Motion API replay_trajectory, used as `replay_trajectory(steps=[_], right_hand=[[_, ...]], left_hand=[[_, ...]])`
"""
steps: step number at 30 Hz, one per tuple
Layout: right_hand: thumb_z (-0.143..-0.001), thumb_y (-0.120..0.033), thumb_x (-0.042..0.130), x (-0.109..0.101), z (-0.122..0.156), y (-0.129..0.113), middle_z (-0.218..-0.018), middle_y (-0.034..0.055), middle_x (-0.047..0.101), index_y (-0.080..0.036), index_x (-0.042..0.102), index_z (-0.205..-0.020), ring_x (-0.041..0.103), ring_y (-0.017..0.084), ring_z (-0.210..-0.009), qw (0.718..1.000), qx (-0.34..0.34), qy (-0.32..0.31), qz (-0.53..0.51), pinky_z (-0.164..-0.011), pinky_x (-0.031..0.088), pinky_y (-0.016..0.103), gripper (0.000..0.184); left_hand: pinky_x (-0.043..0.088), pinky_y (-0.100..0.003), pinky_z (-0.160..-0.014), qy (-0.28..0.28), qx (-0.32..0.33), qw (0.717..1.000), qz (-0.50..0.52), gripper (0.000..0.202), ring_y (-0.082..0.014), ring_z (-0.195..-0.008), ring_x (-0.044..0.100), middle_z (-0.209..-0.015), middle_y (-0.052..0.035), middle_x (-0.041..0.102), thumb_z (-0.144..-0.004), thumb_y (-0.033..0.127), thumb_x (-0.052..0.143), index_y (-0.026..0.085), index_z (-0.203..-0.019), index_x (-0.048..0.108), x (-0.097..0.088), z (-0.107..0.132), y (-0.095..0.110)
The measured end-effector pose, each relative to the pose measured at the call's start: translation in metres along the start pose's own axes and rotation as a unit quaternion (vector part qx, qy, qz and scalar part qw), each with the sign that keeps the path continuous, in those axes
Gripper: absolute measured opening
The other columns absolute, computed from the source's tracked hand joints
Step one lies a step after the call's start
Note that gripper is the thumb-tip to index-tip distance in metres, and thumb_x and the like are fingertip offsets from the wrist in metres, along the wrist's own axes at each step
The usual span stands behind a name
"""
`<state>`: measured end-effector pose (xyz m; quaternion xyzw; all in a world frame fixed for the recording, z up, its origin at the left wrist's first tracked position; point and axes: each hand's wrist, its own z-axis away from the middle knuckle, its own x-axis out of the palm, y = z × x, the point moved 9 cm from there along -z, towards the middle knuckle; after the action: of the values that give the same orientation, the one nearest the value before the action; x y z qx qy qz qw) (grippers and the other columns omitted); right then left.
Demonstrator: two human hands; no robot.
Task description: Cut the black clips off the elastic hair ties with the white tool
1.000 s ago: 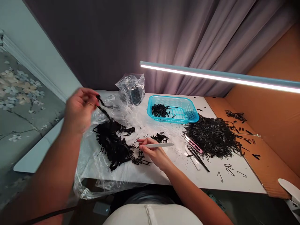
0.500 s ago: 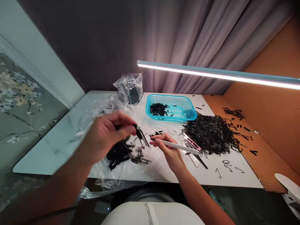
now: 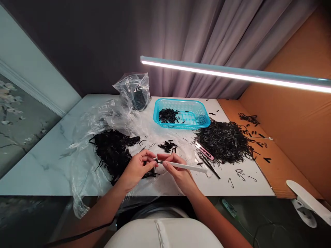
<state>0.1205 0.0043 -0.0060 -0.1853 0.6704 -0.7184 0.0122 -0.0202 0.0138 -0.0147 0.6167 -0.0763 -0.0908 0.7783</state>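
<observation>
My right hand point(image 3: 181, 170) is closed round a slim white-handled tool point(image 3: 186, 166), its dark tip pointing left at my left hand. Between the thumb and fingers of my left hand point(image 3: 141, 167) is a small black piece point(image 3: 156, 160), and the tool's tip meets it or lies very close. Its exact shape is hidden by the fingers. Left of my hands, a heap of black strips point(image 3: 111, 148) lies on crumpled clear plastic point(image 3: 88, 162). Just beyond my fingertips sits a small pile of short black pieces point(image 3: 168, 146).
A blue basket point(image 3: 181, 126) holds more short black pieces. To its right spreads a large pile of thin black loops point(image 3: 224, 141), with a pink-handled cutter point(image 3: 205, 151) and dark tweezers-like tool point(image 3: 213, 169) beside it. A clear bag point(image 3: 139, 96) stands behind; a lamp tube point(image 3: 219, 71) hangs above.
My left hand has come down and right, bringing its black piece to the tool's tip. The right hand keeps hold of the white-handled tool. The view has shifted slightly.
</observation>
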Motion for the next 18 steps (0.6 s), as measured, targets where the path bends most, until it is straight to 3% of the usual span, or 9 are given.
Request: replay_trajectory(steps=[5, 9, 13, 18], right_hand=[[-0.087, -0.039, 0.066, 0.002, -0.006, 0.003, -0.109, 0.0052, 0.070, -0.019, 0.060, -0.084, 0.064, 0.020, -0.100, 0.999, 0.002, 0.009, 0.031, -0.087, 0.046, 0.033, 0.020], [-0.086, -0.039, 0.067, -0.004, -0.011, 0.007, -0.099, 0.0051, 0.071, -0.019, 0.056, -0.081, 0.066, 0.020, -0.095, 0.999, 0.023, 0.035, -0.031, -0.089, 0.048, 0.035, 0.023], [-0.085, -0.037, 0.068, -0.002, -0.016, 0.013, -0.108, 0.0060, 0.069, -0.019, 0.053, -0.083, 0.069, 0.021, -0.095, 0.990, 0.044, 0.021, -0.130, -0.094, 0.049, 0.039, 0.024], [-0.085, -0.037, 0.068, -0.006, -0.018, 0.008, -0.114, 0.0073, 0.067, -0.018, 0.056, -0.083, 0.065, 0.021, -0.105, 0.995, 0.032, 0.032, -0.086, -0.098, 0.046, 0.039, 0.022]], left_hand=[[0.044, -0.027, -0.081, 0.011, 0.018, 0.999, 0.026, 0.022, -0.0145, -0.085, 0.064, -0.087, -0.0035, 0.068, -0.083, 0.028, 0.068, 0.015, -0.098, 0.059, -0.003, -0.002, 0.012], [0.043, -0.027, -0.076, 0.033, 0.040, 0.998, -0.032, 0.023, -0.0141, -0.080, 0.059, -0.081, -0.0017, 0.063, -0.085, 0.027, 0.063, 0.016, -0.105, 0.064, -0.012, -0.004, 0.018], [0.038, -0.025, -0.061, 0.026, 0.060, 0.988, -0.139, 0.030, -0.0132, -0.067, 0.051, -0.075, -0.0005, 0.059, -0.084, 0.032, 0.063, 0.019, -0.110, 0.070, -0.013, -0.007, 0.020], [0.037, -0.026, -0.059, 0.074, 0.070, 0.980, -0.170, 0.028, -0.0143, -0.065, 0.051, -0.070, -0.0006, 0.060, -0.080, 0.040, 0.067, 0.018, -0.097, 0.073, -0.020, -0.010, 0.017]])
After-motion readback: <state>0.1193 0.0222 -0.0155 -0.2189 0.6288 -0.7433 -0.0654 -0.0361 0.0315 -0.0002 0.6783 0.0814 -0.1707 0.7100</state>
